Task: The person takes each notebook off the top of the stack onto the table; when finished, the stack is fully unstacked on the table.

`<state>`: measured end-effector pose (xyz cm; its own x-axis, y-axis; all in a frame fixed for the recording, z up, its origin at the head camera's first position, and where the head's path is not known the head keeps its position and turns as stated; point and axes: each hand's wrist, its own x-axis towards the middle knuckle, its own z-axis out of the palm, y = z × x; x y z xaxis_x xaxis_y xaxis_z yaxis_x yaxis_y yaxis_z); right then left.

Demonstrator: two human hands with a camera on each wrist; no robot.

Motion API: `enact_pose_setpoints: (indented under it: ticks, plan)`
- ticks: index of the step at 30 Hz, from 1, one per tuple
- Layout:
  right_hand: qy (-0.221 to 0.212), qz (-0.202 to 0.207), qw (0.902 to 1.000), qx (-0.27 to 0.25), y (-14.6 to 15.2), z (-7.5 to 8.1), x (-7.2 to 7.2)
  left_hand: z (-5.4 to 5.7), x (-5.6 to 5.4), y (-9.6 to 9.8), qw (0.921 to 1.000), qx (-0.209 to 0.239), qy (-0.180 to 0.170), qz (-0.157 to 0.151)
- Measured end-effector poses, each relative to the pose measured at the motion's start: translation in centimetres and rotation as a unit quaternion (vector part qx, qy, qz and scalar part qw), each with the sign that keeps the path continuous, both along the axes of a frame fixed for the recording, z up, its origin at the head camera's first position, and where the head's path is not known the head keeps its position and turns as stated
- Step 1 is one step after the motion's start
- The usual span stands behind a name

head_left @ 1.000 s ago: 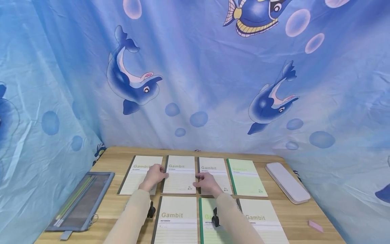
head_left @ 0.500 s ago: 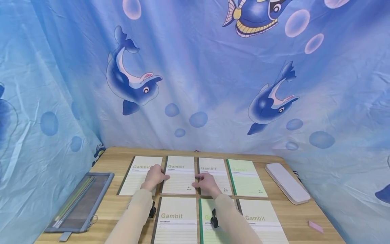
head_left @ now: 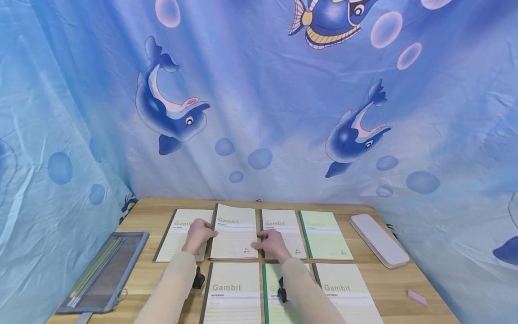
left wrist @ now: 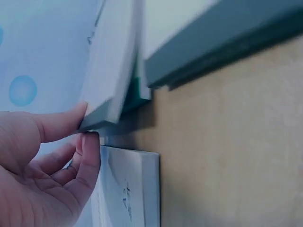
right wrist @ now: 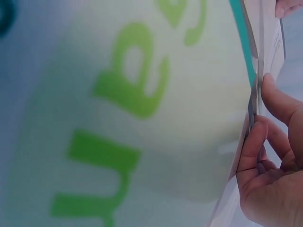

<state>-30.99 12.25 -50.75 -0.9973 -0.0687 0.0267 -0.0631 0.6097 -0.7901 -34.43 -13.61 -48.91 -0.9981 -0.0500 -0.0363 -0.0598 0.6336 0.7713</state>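
A white Gambit notebook (head_left: 234, 243) with a dark spine, second from the left in the back row, is held between both hands. My left hand (head_left: 199, 235) pinches its spine edge, thumb on the cover and fingers beneath. In the left wrist view this notebook (left wrist: 106, 66) slants up off the wood. At its opposite edge my right hand (head_left: 273, 245) pinches the pages between thumb and curled fingers, as the right wrist view shows with the hand (right wrist: 277, 146). White notebooks lie to its left (head_left: 178, 245) and right (head_left: 283, 236), each partly covered by a hand.
A pale green notebook (head_left: 328, 234) ends the back row. In front lie white notebooks (head_left: 232, 306) (head_left: 348, 299) and a green one (head_left: 272, 274) under the right forearm. A mesh pencil pouch (head_left: 107, 270) is at left, a white case (head_left: 378, 240) and pink eraser (head_left: 417, 297) at right.
The second back-row notebook has risen off the table and tilted, its far edge higher, shifting slightly left with both hands still gripping its sides. The head view has turned slightly.
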Motion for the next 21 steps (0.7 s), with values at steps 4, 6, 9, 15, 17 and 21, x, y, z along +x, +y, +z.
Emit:
enact_pose_setpoints:
  ticks: [4, 6, 9, 15, 17, 21]
  plan:
    - [-0.006, 0.001, 1.0000, 0.000, 0.1, 0.1, 0.0, 0.5, 0.0, -0.4, 0.9997, 0.019, -0.009, -0.010]
    - [-0.012, 0.000, 0.9999, 0.004, 0.1, 0.1, -0.1, 0.7, 0.0, -0.5, 0.9991, 0.033, -0.017, -0.020]
    - [-0.012, 0.000, 0.9998, 0.015, 0.2, 0.2, -0.1, 0.9, -0.1, -0.7, 0.9978, 0.050, -0.028, -0.034]
    - [-0.011, -0.005, 0.9997, 0.019, 0.1, 0.1, -0.2, 1.5, -0.2, -1.2, 0.9976, 0.052, -0.024, -0.039]
    - [-0.015, -0.008, 0.9997, 0.019, 0.1, 0.0, -0.2, 1.7, 0.0, -1.5, 0.9975, 0.059, -0.025, -0.030]
    - [-0.016, -0.014, 0.9996, 0.020, -0.1, -0.1, -0.1, 2.0, 0.3, -2.2, 0.9941, 0.102, -0.034, -0.012]
